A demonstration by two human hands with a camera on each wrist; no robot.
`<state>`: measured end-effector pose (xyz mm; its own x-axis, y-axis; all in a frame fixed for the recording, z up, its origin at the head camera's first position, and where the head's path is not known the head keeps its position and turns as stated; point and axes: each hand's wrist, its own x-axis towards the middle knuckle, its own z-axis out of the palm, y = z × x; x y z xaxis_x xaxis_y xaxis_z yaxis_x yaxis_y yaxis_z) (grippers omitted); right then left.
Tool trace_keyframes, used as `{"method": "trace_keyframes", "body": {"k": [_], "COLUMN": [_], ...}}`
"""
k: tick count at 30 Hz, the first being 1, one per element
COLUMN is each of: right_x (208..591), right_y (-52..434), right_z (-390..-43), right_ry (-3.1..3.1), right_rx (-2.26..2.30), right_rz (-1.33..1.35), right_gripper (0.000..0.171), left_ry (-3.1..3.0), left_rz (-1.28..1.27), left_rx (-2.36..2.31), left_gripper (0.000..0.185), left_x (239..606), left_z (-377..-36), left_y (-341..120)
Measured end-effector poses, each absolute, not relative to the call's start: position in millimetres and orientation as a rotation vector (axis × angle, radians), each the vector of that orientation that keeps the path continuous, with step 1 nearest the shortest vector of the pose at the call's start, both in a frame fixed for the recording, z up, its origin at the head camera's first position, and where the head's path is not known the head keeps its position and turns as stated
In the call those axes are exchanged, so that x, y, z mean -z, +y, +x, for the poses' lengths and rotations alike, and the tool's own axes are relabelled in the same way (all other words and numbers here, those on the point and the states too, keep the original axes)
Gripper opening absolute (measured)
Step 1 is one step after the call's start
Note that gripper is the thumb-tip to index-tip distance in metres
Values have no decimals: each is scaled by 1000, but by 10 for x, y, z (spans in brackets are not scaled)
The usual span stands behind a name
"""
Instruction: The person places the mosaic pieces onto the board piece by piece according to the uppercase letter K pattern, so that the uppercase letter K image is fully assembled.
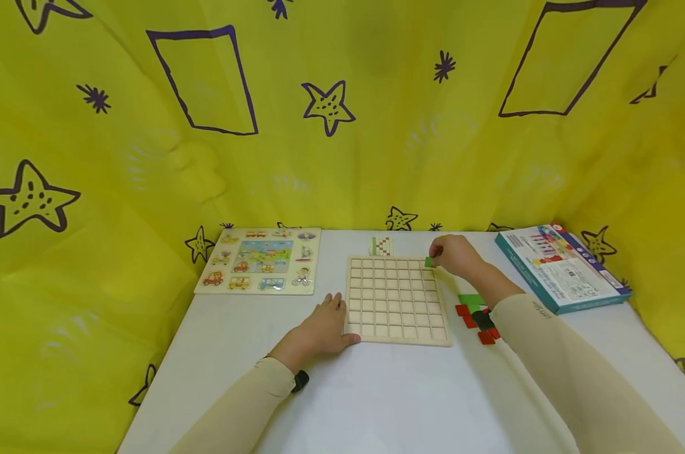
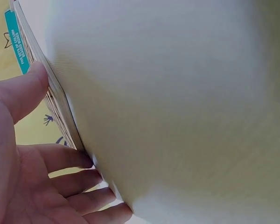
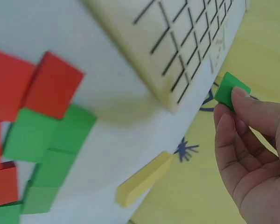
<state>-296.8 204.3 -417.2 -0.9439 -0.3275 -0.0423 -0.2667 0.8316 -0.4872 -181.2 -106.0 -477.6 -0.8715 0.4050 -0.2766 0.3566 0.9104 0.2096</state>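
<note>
Right hand (image 1: 455, 255) pinches green tile (image 1: 429, 261) in fingertips, just over far right corner of wooden grid board (image 1: 397, 299). Left hand (image 1: 323, 328) flat, fingers straight, touching board's near left edge on white surface (image 1: 376, 391). Red and green tiles (image 1: 474, 312) piled right of board.

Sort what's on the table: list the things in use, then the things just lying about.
In use: green tile pinched by the right hand; grid board steadied by the left hand; red and green tiles.
Lying about: vehicle puzzle; pattern card; box.
</note>
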Motion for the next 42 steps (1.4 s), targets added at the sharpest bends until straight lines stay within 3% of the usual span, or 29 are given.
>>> {"method": "trace_keyframes", "body": {"k": [15, 30, 42], "right_x": [4027, 4500, 4642], "right_y": [1438, 1119, 921], "right_z": [-3231, -3359, -3438], "right_ry": [2813, 2740, 2744], "right_rx": [808, 883, 884], "right_rz": [-574, -596, -593], "right_gripper": [8, 6, 9], "left_ry": [2761, 2753, 2789], "left_rz": [551, 532, 505], "left_rx": [-168, -144, -122], "left_gripper": [92, 93, 90], "left_x": [4819, 4879, 4815], "left_z": [-1828, -1778, -1741], "left_y": [-1047, -947, -978]}}
